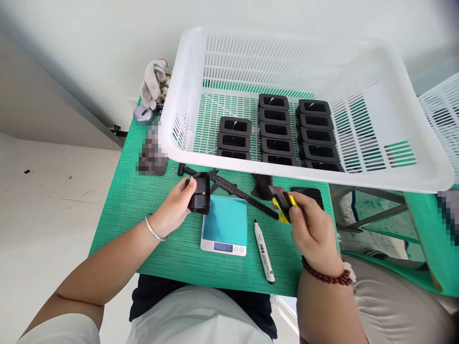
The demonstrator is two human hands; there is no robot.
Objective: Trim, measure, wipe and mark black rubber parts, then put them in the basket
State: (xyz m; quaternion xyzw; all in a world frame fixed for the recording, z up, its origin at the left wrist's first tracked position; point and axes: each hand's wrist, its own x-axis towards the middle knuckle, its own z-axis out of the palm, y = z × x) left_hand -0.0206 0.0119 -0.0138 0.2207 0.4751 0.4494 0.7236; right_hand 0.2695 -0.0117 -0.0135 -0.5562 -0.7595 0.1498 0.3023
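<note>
My left hand (174,206) grips a black rectangular plastic part (200,193) just above the left corner of a small digital scale (225,224) with a teal top. My right hand (312,229) holds a small yellow and black tool (282,206) to the right of the scale. A black caliper (236,189) lies diagonally behind the scale, between the two hands. A white marker (264,253) with a black cap lies beside the scale on the green mat (129,200).
A large white slotted basket (358,162) stands behind the hands, holding several black parts (277,130) in three rows. A dark phone (309,193) lies by my right hand. White gloves (153,83) sit at the back left. Another white basket (442,107) shows at right.
</note>
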